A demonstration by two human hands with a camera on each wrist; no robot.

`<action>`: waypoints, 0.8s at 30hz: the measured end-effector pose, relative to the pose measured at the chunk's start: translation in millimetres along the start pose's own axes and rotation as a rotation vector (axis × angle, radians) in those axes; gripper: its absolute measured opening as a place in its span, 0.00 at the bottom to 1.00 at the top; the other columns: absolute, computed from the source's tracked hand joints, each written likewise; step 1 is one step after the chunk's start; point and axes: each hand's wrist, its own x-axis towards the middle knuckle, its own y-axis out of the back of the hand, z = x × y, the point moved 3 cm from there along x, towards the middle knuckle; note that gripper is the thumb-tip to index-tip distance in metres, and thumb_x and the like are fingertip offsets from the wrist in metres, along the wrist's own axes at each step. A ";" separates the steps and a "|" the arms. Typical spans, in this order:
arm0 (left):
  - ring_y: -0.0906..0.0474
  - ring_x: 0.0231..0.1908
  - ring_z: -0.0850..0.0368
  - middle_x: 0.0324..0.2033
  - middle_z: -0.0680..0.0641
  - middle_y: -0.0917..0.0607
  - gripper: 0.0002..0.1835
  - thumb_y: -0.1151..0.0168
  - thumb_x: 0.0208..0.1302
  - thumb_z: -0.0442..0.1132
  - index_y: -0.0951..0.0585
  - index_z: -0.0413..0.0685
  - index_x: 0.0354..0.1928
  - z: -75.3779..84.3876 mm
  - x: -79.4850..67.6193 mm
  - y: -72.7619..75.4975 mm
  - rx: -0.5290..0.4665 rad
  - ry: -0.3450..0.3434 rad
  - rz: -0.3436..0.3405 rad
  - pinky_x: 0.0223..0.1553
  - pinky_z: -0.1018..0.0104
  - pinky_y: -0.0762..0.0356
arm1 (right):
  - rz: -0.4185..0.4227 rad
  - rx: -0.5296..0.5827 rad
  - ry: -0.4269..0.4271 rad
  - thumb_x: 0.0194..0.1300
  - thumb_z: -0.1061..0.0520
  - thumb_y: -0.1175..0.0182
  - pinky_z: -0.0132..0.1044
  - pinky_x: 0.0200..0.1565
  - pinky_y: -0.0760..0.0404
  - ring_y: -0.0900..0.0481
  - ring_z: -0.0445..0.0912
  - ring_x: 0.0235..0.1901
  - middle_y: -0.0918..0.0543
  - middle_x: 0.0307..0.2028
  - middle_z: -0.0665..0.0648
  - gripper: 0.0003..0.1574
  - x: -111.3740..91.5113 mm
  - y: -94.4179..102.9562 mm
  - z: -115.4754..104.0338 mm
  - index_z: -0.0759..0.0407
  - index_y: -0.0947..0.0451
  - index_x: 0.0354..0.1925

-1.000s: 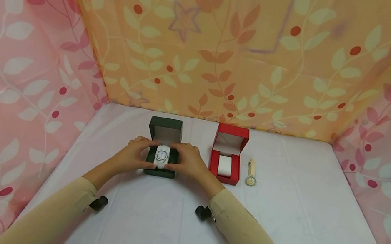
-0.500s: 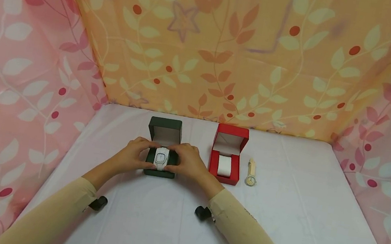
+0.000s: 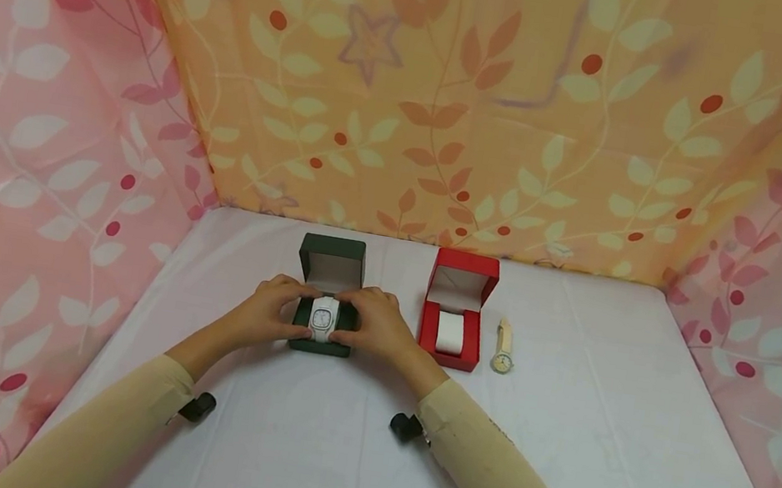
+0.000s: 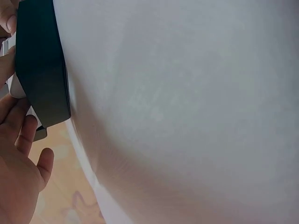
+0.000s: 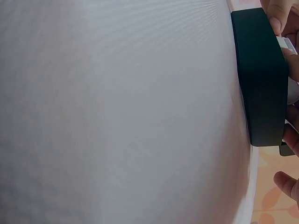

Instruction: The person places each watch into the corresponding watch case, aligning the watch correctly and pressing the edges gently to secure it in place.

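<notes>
A white wristwatch (image 3: 322, 319) with a squarish face sits in the opened dark green watch box (image 3: 320, 347), its lid raised at the back. My left hand (image 3: 270, 310) pinches the watch from the left, thumb at the near end and fingers at the far end. From the right, my right hand (image 3: 380, 327) pinches it the same way. Both wrist views show the green box's outer wall, with fingertips reaching over its rim around something white. How much of the watch rests on a cushion is hidden by the fingers.
An opened red watch box (image 3: 429, 330) holding a white cushion (image 3: 450, 333) stands right of the hands. Beside it lies a cream-strapped wristwatch (image 3: 503, 349). All rest on a white-covered table (image 3: 299, 450), with patterned curtains (image 3: 440, 116) at the back and sides.
The white wristwatch has shifted slightly toward the near side of the green box and sits lower in it. Both hands keep nearly the same place.
</notes>
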 end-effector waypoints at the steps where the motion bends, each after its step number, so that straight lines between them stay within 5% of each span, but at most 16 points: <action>1: 0.29 0.60 0.47 0.56 0.45 0.17 0.36 0.18 0.53 0.48 0.20 0.53 0.65 0.0 -0.2 -0.4 0.002 -0.002 0.001 0.60 0.41 0.39 | -0.002 0.004 -0.002 0.57 0.37 0.25 0.53 0.63 0.33 0.26 0.46 0.60 0.16 0.58 0.48 0.40 -0.4 0.2 -0.3 0.47 0.22 0.64; 24: 0.30 0.60 0.47 0.55 0.46 0.16 0.35 0.18 0.52 0.48 0.20 0.53 0.64 5.5 -1.9 1.4 0.030 -0.010 0.020 0.61 0.39 0.40 | 0.020 -0.038 0.008 0.57 0.37 0.25 0.54 0.66 0.36 0.27 0.47 0.62 0.17 0.59 0.47 0.37 -3.3 5.7 -5.9 0.45 0.21 0.62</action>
